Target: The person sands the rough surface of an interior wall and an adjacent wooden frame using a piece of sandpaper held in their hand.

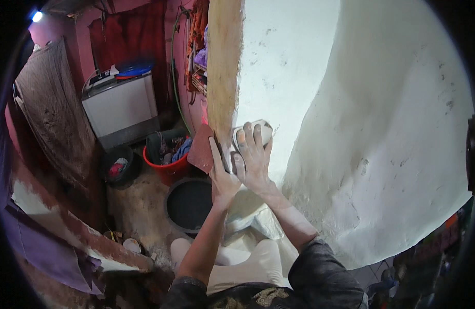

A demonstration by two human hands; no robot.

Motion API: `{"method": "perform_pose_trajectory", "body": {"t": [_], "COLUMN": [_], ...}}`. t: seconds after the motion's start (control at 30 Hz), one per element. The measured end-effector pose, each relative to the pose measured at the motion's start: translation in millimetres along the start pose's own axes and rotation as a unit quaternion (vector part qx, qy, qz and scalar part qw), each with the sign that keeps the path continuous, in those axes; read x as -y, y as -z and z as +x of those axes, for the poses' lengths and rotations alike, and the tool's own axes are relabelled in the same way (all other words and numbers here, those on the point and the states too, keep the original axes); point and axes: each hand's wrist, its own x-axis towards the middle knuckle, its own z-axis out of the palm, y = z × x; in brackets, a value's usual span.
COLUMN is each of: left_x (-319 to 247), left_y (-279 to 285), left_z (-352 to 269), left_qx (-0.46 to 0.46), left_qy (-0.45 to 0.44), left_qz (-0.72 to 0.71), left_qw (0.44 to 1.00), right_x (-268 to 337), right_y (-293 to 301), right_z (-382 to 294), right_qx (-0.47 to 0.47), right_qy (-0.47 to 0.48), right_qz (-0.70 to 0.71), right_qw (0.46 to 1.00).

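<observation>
My right hand [254, 154] is spread over a pale pad or block [265, 130], whose material I cannot tell, and presses it against the white plastered wall [287, 69]. Whitish dust covers its fingers, and one bears an orange patch. My left hand [223, 174] holds a reddish-brown sheet [201, 150], which looks like sandpaper, at the wall's corner beside the yellowish-brown edge strip [224, 58]. Its index finger points up along the sheet; its other fingers are mostly hidden. The two hands meet near the wrists.
Left of the wall stand a red tub [169, 170] of cloths, a black basin [191, 206], a smaller dark basin [123, 181] and a white washing machine [123, 106]. A green hose [174, 77] hangs behind. A low broken wall edge [106, 247] lies at lower left.
</observation>
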Motion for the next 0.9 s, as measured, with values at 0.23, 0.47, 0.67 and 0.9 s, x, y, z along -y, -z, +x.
{"method": "perform_pose_trajectory", "body": {"t": [0.23,0.47,0.67,0.9], "left_x": [-5.1,6.7,5.8,-14.8], "left_y": [5.1,-10.1,9.0,2.2], "left_z": [3.3,2.8,7.1,3.1], "left_qx": [0.009,-0.040,-0.022,-0.008], "left_qy": [-0.050,-0.120,-0.119,-0.096], "left_qz": [0.006,0.065,0.075,0.076], "left_qw": [0.999,0.990,0.990,0.992], "right_x": [0.5,-8.3,0.6,-7.1], "right_y": [24.4,-0.3,22.5,7.6], "right_z": [87.9,-28.9,72.2,23.4], "right_qx": [-0.134,-0.010,-0.095,-0.051], "right_qy": [0.015,-0.008,0.016,-0.019], "right_qz": [0.015,0.001,-0.007,-0.024], "right_qw": [0.991,1.000,0.995,0.998]}}
